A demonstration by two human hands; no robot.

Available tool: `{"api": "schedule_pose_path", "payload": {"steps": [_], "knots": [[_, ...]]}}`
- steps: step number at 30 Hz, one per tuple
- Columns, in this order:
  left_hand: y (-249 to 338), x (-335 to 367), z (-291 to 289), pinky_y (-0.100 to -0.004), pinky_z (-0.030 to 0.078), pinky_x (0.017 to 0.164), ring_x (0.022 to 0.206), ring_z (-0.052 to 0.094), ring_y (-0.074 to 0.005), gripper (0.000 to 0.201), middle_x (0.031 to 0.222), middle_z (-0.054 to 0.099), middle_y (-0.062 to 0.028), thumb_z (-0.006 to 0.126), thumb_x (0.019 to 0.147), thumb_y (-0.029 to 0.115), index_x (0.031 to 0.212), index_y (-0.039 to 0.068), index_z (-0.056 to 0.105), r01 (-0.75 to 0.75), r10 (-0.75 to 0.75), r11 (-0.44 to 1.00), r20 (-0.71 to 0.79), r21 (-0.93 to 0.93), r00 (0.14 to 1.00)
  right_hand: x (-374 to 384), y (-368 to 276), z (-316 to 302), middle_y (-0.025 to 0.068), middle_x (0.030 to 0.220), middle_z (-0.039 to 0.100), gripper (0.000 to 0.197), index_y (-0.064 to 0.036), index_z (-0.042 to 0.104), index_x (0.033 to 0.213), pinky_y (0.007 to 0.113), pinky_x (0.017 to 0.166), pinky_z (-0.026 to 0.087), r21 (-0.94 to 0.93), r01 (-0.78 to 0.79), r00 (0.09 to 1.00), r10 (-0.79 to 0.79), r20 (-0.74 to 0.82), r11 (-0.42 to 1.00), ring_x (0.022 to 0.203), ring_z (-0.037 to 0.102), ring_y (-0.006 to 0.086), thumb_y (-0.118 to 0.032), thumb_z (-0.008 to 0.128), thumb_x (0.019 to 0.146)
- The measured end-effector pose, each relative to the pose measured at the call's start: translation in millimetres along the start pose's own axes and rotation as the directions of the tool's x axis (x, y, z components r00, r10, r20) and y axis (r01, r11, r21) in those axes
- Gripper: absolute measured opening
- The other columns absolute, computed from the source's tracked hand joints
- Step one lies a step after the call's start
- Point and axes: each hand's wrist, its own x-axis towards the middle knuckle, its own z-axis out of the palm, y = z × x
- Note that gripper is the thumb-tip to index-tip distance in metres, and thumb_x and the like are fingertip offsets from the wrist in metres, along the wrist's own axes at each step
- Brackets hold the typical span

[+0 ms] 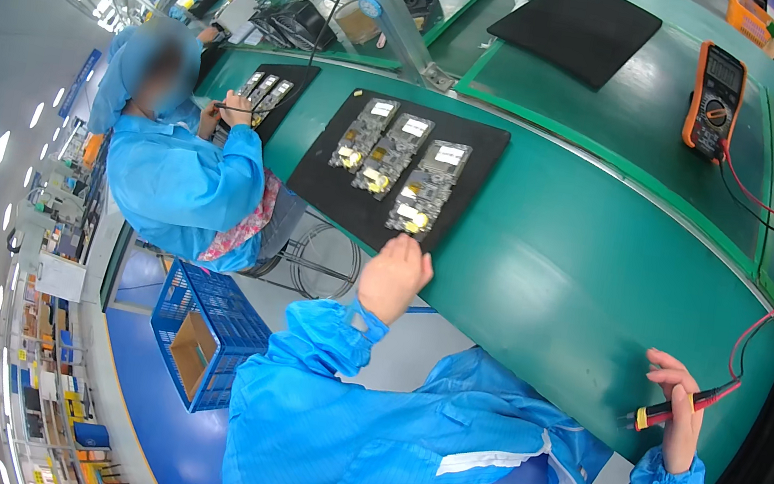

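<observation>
Head view: where does the nearest circuit board (430, 183) lie from the left hand (391, 278)?

Just beyond its fingertips, rightmost of three on a black mat (484, 154); its long axis runs away from that hand, leaning slightly right. Whether they touch, I can't tell.

And how are the hands set?

Left: fingers bent and close together; I cannot tell whether they pinch anything. The right hand (681, 431), farther from the board, is closed around slim red-and-black test probes (655, 414).

Materials?

All three boards are narrow, glossy grey rectangles with rounded yellow parts (417, 221). The mat looks matte and foam-like; the green surface (547, 257) beneath is smooth, softly shining.
</observation>
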Motion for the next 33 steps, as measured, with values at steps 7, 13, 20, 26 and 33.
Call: {"api": "schedule_pose_path", "payload": {"steps": [7,13,20,26,33], "knots": [[131,13,-38,-0.0334,0.052,0.058,0.066,0.06,-0.0234,0.019,0.075,0.059,-0.0099,0.067,0.08,0.019,0.077,0.003,0.058,-0.158,0.171,0.951,0.026,-0.265,0.985,-1,18,-15,0.0189,0.123,0.061,0.038,0.0006,0.066,0.101,0.041,0.106,0.035,0.032,-0.018,0.999,0.017,0.042,0.999,0.12,0.053,0.0288,-0.03,0.043,0.099],[249,25,-61,-0.0305,0.047,0.047,0.059,0.057,-0.0183,0.024,0.064,0.055,-0.0047,0.066,0.082,0.025,0.068,0.006,0.06,-0.372,0.395,0.807,-0.05,-0.459,0.917,-15,32,-30,0.0208,0.129,0.058,0.04,0.0018,0.066,0.107,0.035,0.098,0.042,0.099,-0.144,0.983,0.153,-0.097,0.985,0.113,0.057,0.0236,-0.029,0.042,0.101],[310,31,-70,-0.0302,0.049,0.049,0.064,0.062,-0.0237,0.032,0.068,0.062,-0.0112,0.064,0.083,0.031,0.073,0.001,0.066,-0.432,0.517,0.768,0.058,-0.473,0.854,-43,28,-52,0.0197,0.119,0.064,0.046,0.0011,0.067,0.098,0.031,0.086,0.047,0.191,-0.229,0.921,0.276,-0.275,0.954,0.095,0.06,0.0178,-0.036,0.04,0.101],[258,30,-50,-0.0311,0.054,0.07,0.085,0.064,-0.0227,0.03,0.093,0.065,-0.0081,0.074,0.076,0.026,0.092,0.003,0.066,-0.522,0.65,0.438,-0.143,-0.732,0.746,-40,41,-61,0.005,0.086,0.062,0.043,-0.0015,0.064,0.088,0.024,0.064,0.041,0.13,-0.154,0.881,0.196,-0.43,0.979,0.072,0.054,0.0097,-0.033,0.038,0.101],[234,26,-20,-0.0384,0.049,0.094,0.109,0.056,-0.0214,0.032,0.119,0.061,-0.0063,0.073,0.077,0.017,0.107,0.006,0.069,-0.593,0.562,0.362,-0.339,-0.719,0.755,-24,47,-36,0.0001,0.071,0.059,0.036,-0.0034,0.062,0.085,0.019,0.049,0.032,0.165,-0.042,0.885,0.113,-0.452,0.985,0.056,0.044,0.0028,-0.03,0.044,0.101]]}}
